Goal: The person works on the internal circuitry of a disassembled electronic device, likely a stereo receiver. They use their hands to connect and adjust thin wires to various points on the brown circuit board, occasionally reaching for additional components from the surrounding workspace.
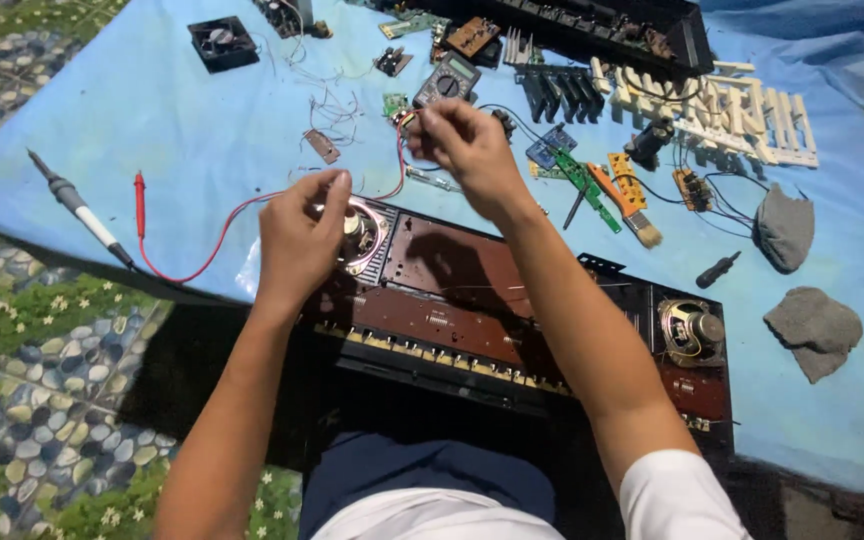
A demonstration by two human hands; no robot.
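Left hand (300, 238) pinched shut on a thin wire over the left speaker (362, 232) of the opened keyboard chassis (512, 300) at the blue cloth's (152, 110) near edge, right hand (464, 148) pinching the red lead (242, 215) just before the multimeter (447, 78), grey rags (812, 330) toward the right edge.

A light blue cloth (182, 120) covers the floor; left of the cloth, a mat (32, 380) patterned with pebbles, grass and small flowers.
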